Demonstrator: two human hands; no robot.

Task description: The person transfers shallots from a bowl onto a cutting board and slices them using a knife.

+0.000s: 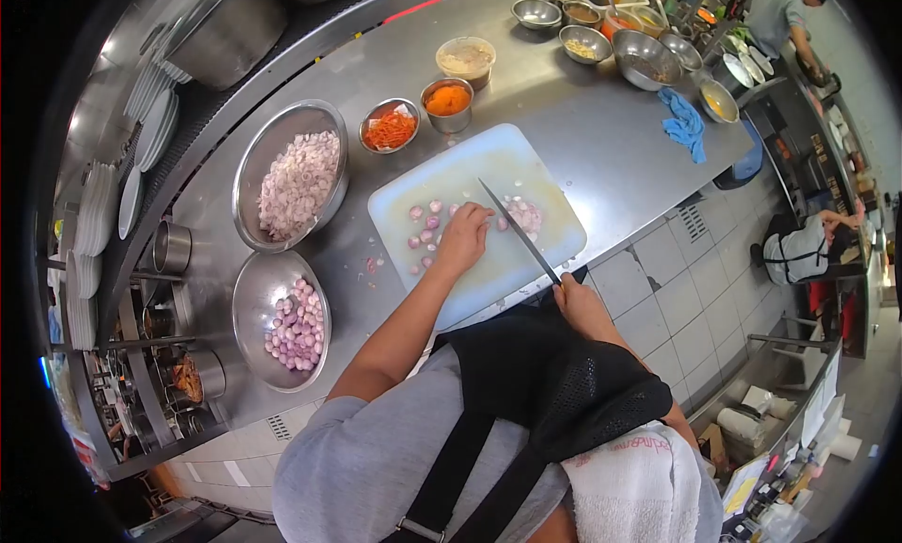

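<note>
Head view: the right hand [583,308] grips the knife [529,243] by its handle, blade slanting forward just beside the left hand [465,238], whose fingers are curled; whether they pinch anything, I cannot tell. Chopped shallots [527,218], pale pink-white, lie right of the left hand on the cutting board [507,153]; round purplish shallots [432,222] sit at that hand's left.

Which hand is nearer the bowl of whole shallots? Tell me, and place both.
Left. The left hand is over the cutting board, right of the bowl; the right hand, holding the knife, is farther right.
</note>
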